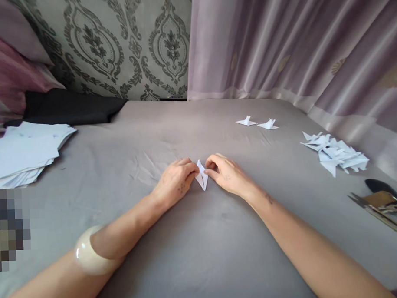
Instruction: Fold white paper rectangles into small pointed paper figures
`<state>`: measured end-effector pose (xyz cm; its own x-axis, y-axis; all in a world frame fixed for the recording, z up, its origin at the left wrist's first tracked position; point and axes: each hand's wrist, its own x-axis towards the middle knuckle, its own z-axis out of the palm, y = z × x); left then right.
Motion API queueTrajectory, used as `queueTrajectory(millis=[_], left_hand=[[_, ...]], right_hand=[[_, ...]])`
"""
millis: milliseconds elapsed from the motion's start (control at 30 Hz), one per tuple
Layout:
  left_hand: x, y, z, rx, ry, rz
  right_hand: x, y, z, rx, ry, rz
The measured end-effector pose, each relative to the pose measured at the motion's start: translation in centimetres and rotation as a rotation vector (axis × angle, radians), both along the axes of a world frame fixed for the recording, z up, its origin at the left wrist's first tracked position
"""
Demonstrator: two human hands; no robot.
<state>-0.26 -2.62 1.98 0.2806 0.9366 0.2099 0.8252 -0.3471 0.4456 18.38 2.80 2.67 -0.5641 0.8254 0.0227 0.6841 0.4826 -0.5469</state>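
Small folded piece (201,168) at centre made of matt white paper, stack of sheets (25,148) at left seen as smooth paper, grey cloth (202,257) spread matt and lightly creased, far-right curtain (243,43) woven with soft sheen, near-left bangle (88,255) finished smooth and glossy.

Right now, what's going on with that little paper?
A person is holding a small folded white paper with the left hand and the right hand, one at each side. Farther back, two folded paper shapes sit on the grey cloth. A heap of folded white papers lies off to the right, and a stack of white sheets lies on the left.
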Motion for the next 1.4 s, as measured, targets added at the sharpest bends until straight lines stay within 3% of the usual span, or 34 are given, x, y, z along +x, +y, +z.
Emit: queueTrajectory(millis=[100, 200, 467, 700, 1100, 1233, 1400], left_hand=[[0.9, -0.9, 0.1, 0.113, 0.271, -0.063], [1.9, -1.8, 0.3, 0.126, 0.470, -0.072], [3.1, -2.9, 1.3, 0.024, 0.597, -0.079], [3.0, -3.0, 1.9, -0.030, 0.520, -0.042], [2.5, -3.1, 2.5, -0.076, 0.442, -0.009], [2.1, -2.4, 2.4, -0.072, 0.310, 0.075], [1.2, -0.7, 1.0, -0.136, 0.029, 0.250]], right_hand=[[-0.1, -1.4, 0.1, 0.123, -0.013, 0.059], [-0.1, -2.5, 0.3, 0.252, -0.131, 0.160], [0.0, -3.2, -0.1, 0.385, -0.293, 0.227], [0.1, -3.3, -1.0, 0.505, -0.297, 0.224], [0.7, -3.4, -0.7, 0.544, -0.376, 0.199], [1.0, -3.3, -0.5, 0.550, -0.370, 0.197], [1.1, -2.6, -0.3, 0.506, -0.276, 0.111]])
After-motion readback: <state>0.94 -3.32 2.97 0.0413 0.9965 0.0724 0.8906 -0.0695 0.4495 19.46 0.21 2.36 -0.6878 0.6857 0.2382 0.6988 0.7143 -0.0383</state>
